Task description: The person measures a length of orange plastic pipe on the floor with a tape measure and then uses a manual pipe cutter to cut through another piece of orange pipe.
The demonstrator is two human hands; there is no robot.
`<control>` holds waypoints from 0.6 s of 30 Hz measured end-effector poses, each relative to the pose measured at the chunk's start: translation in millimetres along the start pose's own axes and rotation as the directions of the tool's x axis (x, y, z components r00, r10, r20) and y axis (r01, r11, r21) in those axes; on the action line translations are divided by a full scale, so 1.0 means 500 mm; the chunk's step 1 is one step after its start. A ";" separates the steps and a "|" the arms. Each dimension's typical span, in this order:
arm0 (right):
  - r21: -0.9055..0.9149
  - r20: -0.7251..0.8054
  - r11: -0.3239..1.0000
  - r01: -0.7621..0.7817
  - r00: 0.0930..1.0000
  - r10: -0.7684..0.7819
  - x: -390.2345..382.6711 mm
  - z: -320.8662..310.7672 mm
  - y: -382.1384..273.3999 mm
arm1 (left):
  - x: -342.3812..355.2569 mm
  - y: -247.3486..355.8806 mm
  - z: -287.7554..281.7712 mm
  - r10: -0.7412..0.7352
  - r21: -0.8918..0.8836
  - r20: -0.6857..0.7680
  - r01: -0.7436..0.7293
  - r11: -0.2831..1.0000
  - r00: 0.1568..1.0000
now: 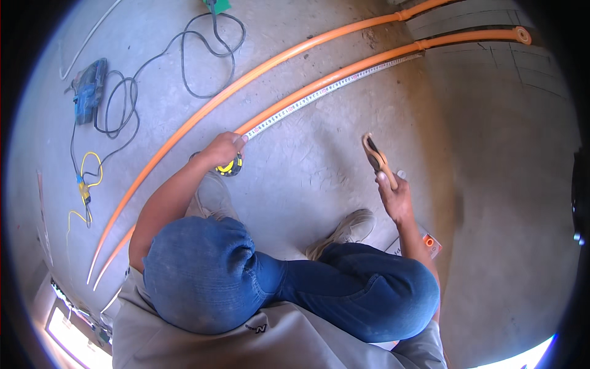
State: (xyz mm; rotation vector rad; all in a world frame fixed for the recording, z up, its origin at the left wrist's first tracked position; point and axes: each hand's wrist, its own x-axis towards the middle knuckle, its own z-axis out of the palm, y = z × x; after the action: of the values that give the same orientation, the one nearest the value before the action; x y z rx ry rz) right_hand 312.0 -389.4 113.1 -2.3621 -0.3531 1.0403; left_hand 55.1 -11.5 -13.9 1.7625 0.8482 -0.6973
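Note:
My left hand (220, 150) is closed around a yellow and black tape measure (230, 167), its fingers also against an orange pipe (344, 71). The tape's white blade (307, 100) is drawn out along the near side of that pipe, toward the wall at the upper right. My right hand (396, 202) grips a tan-orange handled tool (379, 161) with a dark, hooked head, which looks like a pipe cutter. It is raised over the floor, apart from the pipes. A second orange pipe (246, 78) runs roughly parallel, farther off.
A blue power tool (90, 92) lies on the concrete floor at the left, with a looped dark cord (132, 111) and a yellow cable connector (84, 192). Beside my right forearm is a small box with an orange mark (430, 244). A wall (504, 184) rises at the right.

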 end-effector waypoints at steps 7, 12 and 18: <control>-0.135 0.065 0.986 -0.093 0.993 0.103 0.065 0.054 -0.055 | 0.004 -0.014 0.004 0.026 0.035 0.001 -0.026 0.999 1.000; -0.203 0.001 0.976 0.082 0.996 -0.084 0.082 0.080 -0.034 | 0.004 -0.002 0.007 0.028 0.023 -0.011 -0.027 0.999 1.000; -0.225 0.285 0.973 0.043 0.958 0.024 0.093 0.078 -0.027 | -0.011 0.020 0.001 -0.055 -0.019 -0.005 0.055 0.998 0.998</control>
State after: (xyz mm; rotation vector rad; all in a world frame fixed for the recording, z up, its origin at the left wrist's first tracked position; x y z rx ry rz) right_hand 313.9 -343.9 70.8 -2.4048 -0.6211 1.4090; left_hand 60.0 -15.8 -4.1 1.7305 0.9071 -0.7190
